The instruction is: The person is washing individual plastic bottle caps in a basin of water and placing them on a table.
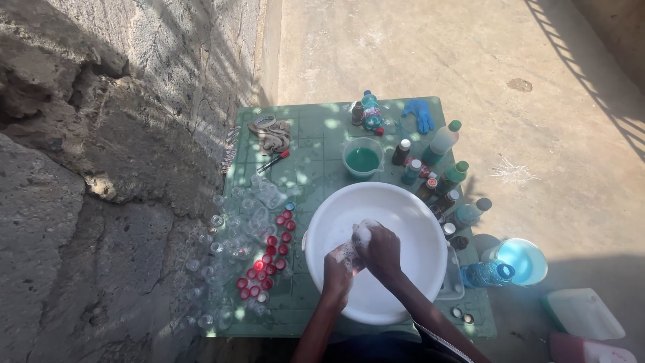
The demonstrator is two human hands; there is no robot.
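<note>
**Two soapy hands over one white basin**

We are looking down at one white basin [403,222] standing on a green table [316,168]. Both hands are meeting inside it, touching each other and covered with foam. The right hand [381,249] is closing its fingers around a small pale thing [363,232] — we cannot tell what it is. The left hand [339,269] is curling its fingers too, but we cannot tell if it is gripping anything.

Left of the basin, red caps [269,259] are lying together — about twenty, though we cannot count them exactly — beside many small clear bottles [235,228]. Behind the basin one jug of green liquid [363,160] is standing, and one blue glove [420,114] is lying at the far edge.
</note>
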